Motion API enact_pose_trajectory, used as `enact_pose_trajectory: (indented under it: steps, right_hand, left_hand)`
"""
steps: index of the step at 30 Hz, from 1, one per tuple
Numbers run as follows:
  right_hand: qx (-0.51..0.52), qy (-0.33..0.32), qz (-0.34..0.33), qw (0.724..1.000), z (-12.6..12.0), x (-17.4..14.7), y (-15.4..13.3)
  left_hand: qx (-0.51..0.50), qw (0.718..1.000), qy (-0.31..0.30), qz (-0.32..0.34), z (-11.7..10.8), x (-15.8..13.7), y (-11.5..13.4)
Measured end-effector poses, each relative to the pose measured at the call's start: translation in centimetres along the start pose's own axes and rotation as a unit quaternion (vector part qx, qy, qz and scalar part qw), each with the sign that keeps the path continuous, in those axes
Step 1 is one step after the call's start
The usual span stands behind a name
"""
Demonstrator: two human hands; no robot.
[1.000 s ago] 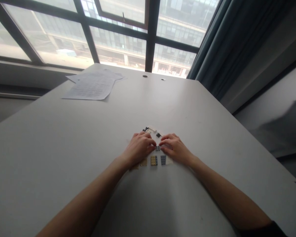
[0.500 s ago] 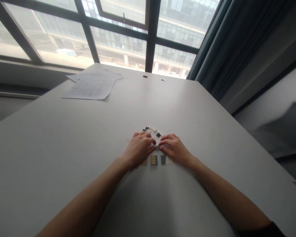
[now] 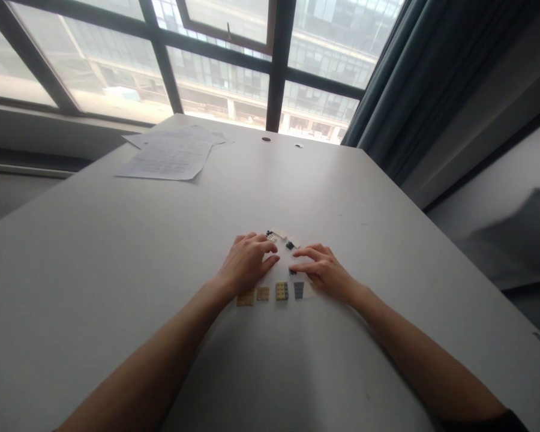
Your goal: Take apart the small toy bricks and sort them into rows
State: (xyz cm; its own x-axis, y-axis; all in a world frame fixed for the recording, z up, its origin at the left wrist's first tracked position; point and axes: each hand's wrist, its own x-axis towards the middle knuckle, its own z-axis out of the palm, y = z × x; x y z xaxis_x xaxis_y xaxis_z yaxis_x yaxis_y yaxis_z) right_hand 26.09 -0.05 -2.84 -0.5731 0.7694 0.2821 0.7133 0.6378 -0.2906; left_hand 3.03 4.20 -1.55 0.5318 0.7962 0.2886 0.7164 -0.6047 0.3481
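My left hand (image 3: 248,261) hovers low over the table with thumb and fingers apart and nothing visible between them. Opposite it, my right hand (image 3: 324,271) has its index finger lifted away from the thumb. At the right thumb tip lies a small grey building piece (image 3: 291,271), partly covered. Nearer to me is a row of toy bricks: a tan plate (image 3: 245,298) by my left wrist, a smaller tan plate (image 3: 263,293), a tan and grey brick (image 3: 281,291), a dark grey wedge-like plate (image 3: 299,290) and a cream piece (image 3: 309,290) partly under my right hand.
Beyond my hands lie a long white piece (image 3: 279,234), a small black piece (image 3: 290,245) and other small white and black parts. Printed papers (image 3: 166,157) rest at the table's far left. The white table (image 3: 117,252) reaches a window; a dark curtain (image 3: 387,102) hangs right.
My left hand has drawn back to the left, away from the small grey piece, uncovering the tan plates. My right index finger has lifted, widening its gap from the thumb.
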Motion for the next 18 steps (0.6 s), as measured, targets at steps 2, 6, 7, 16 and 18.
enact_pose_trajectory:
  steps: [2, 6, 7, 16, 18]
  right_hand:
    - [-0.006, -0.002, 0.004, 1.000, -0.1, -0.6, 0.2]
    - [-0.007, -0.005, 0.015, 1.000, -0.3, -1.6, 0.3]
    - [-0.007, -0.004, 0.015, 1.000, -0.3, -1.8, 0.2]
    - [0.001, 0.008, 0.005, 1.000, -0.1, -2.1, -0.3]
    - [0.003, 0.011, 0.001, 1.000, 0.0, -2.1, -0.2]
  left_hand:
    - [0.001, 1.000, 0.001, 0.000, 0.1, 0.0, 0.0]
    - [0.001, 1.000, -0.002, -0.001, 0.1, 0.0, 0.0]
    - [0.001, 1.000, -0.003, -0.001, 0.1, 0.0, 0.0]
    - [0.007, 1.000, -0.008, -0.001, 0.2, -0.1, 0.1]
    - [0.007, 1.000, -0.007, -0.003, 0.1, -0.1, 0.1]
